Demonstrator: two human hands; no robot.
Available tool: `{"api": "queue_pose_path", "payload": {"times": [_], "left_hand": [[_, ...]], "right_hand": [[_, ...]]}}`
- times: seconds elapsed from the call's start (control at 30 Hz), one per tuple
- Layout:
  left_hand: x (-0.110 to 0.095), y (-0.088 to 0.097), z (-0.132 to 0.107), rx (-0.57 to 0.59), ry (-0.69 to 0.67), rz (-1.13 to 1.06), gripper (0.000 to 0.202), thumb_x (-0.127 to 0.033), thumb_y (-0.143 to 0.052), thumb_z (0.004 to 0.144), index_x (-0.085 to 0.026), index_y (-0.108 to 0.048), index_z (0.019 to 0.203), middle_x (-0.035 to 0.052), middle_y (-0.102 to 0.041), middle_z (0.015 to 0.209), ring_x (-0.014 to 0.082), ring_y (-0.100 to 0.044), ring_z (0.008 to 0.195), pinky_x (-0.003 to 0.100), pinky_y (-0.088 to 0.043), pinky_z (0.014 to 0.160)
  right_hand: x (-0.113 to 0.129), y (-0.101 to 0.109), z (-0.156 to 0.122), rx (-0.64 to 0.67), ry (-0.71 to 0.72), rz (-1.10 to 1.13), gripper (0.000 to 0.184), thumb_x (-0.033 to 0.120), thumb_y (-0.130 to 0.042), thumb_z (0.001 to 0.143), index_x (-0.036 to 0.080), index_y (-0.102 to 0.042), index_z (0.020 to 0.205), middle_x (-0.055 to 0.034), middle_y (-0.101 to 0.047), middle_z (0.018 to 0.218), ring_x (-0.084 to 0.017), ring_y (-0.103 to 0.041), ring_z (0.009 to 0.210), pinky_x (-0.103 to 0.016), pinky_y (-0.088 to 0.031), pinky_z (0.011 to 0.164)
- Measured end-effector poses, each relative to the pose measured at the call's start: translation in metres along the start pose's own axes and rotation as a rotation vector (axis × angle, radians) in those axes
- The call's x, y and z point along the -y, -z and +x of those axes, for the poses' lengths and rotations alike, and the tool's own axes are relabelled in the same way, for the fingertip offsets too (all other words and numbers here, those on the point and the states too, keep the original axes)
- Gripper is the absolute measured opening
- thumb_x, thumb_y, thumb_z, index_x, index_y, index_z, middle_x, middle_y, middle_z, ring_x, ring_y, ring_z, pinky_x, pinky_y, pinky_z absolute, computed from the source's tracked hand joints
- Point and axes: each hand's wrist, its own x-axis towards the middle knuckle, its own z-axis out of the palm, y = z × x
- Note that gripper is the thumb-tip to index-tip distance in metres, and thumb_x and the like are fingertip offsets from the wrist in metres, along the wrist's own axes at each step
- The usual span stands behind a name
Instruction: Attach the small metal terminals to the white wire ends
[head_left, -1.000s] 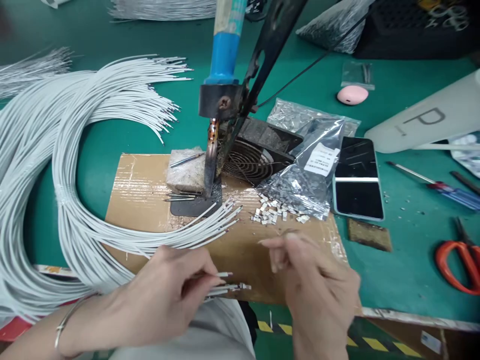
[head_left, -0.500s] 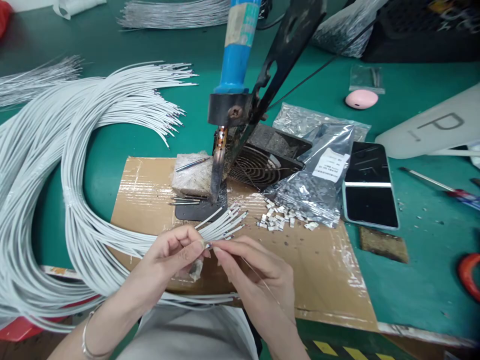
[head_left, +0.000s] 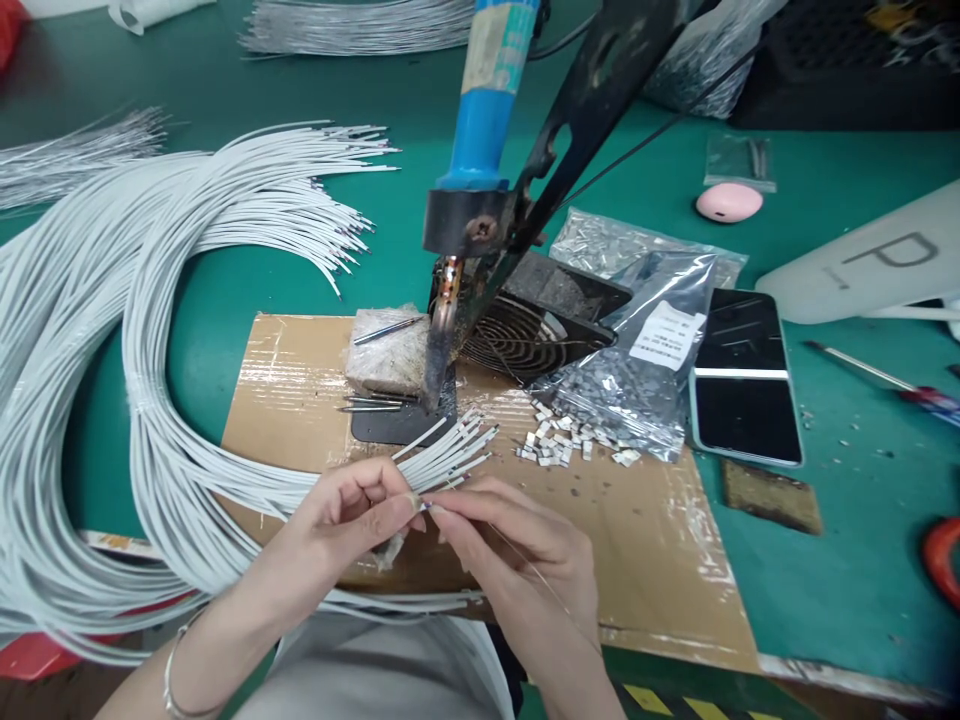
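My left hand (head_left: 341, 525) pinches the end of a thin white wire (head_left: 421, 506) between thumb and forefinger, just above a cardboard sheet (head_left: 645, 560). My right hand (head_left: 517, 555) meets it fingertip to fingertip, pinched on the same wire end; a fine strand trails back over that hand. A small fan of white wire ends (head_left: 450, 455) lies right beyond the fingertips. A loose heap of small metal pieces (head_left: 566, 440) lies on the cardboard to the right. A blue-handled soldering iron (head_left: 472, 170) hangs in a black stand, its tip (head_left: 435, 380) pointing down behind the wires.
A big curved bundle of white wires (head_left: 112, 330) fills the left. Behind the iron sit a grey block (head_left: 386, 350) and a black fan grille (head_left: 517, 335). Plastic bags of metal parts (head_left: 637, 360), a phone (head_left: 742, 375), a pink object (head_left: 727, 201), a screwdriver (head_left: 885, 380) and red-handled scissors (head_left: 941, 560) lie right.
My hands came up from the near edge and together; both now pinch one wire end near the fan of wires. In the last half second they barely moved.
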Motion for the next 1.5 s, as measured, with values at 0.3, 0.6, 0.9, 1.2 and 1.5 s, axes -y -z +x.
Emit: {"api": "queue_pose_path", "payload": {"times": [0.3,0.6,0.9,1.2,1.5], "left_hand": [[0.000,0.003,-0.002,-0.009,0.003,0.102,0.030,-0.043,-0.071,0.094,-0.019,-0.064,0.078,-0.0041,-0.049,0.069,0.0131,-0.037,0.065,0.027,-0.026,0.060],[-0.002,0.000,-0.005,-0.030,-0.069,0.314,0.026,-0.038,-0.065,0.098,-0.019,-0.066,0.081,-0.0020,-0.051,0.069,0.0143,-0.038,0.064,0.029,-0.027,0.058],[-0.011,-0.001,-0.008,0.196,-0.157,0.587,0.022,-0.028,-0.060,0.101,-0.018,-0.072,0.085,0.0027,-0.063,0.080,0.0157,-0.052,0.071,0.029,-0.037,0.063],[0.009,-0.009,-0.007,-0.226,-0.226,0.441,0.025,-0.038,-0.063,0.099,-0.019,-0.067,0.083,-0.0015,-0.054,0.067,0.0132,-0.039,0.058,0.027,-0.029,0.052],[0.013,-0.011,-0.009,-0.266,-0.301,0.542,0.022,-0.033,-0.063,0.099,-0.019,-0.068,0.083,-0.0010,-0.058,0.065,0.0132,-0.043,0.057,0.026,-0.035,0.052]], "right_hand": [[0.004,0.013,0.005,0.110,0.110,-0.085,0.035,0.008,-0.074,0.089,0.036,-0.084,0.108,0.0001,-0.076,0.079,-0.014,-0.067,0.069,-0.024,-0.056,0.061],[0.021,0.025,0.010,0.239,0.361,-0.421,0.026,0.001,-0.069,0.089,0.020,-0.080,0.104,-0.0025,-0.076,0.082,-0.014,-0.066,0.069,-0.026,-0.056,0.061],[0.029,0.046,0.044,0.755,0.211,-0.343,0.017,0.015,-0.068,0.096,0.020,-0.081,0.086,0.0006,-0.071,0.070,-0.012,-0.062,0.062,-0.025,-0.050,0.059],[0.000,0.023,0.014,0.125,-0.190,0.120,0.010,0.025,-0.076,0.090,0.027,-0.086,0.092,-0.0003,-0.069,0.071,-0.008,-0.058,0.049,-0.019,-0.047,0.044],[0.008,0.008,0.005,0.057,-0.094,0.082,0.023,0.013,-0.075,0.089,0.033,-0.086,0.094,0.0017,-0.070,0.070,-0.008,-0.058,0.054,-0.017,-0.044,0.047]]}}
